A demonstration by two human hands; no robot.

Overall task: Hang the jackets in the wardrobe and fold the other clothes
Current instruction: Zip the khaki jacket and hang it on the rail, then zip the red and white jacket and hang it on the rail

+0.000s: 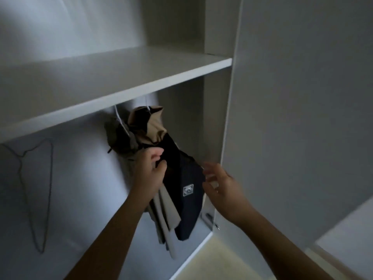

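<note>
White wardrobe (121,91) holds hanging navy-and-beige fabric jacket (186,207); left hand (150,170) pinches it; right hand (223,185) spread, at its 3 o'clock.

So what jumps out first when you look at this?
The navy jacket with a small patch, hanging among beige jackets under the white shelf. The left hand grips it near the top; the right hand hovers open beside it. A bare wire hanger hangs far left.
</note>
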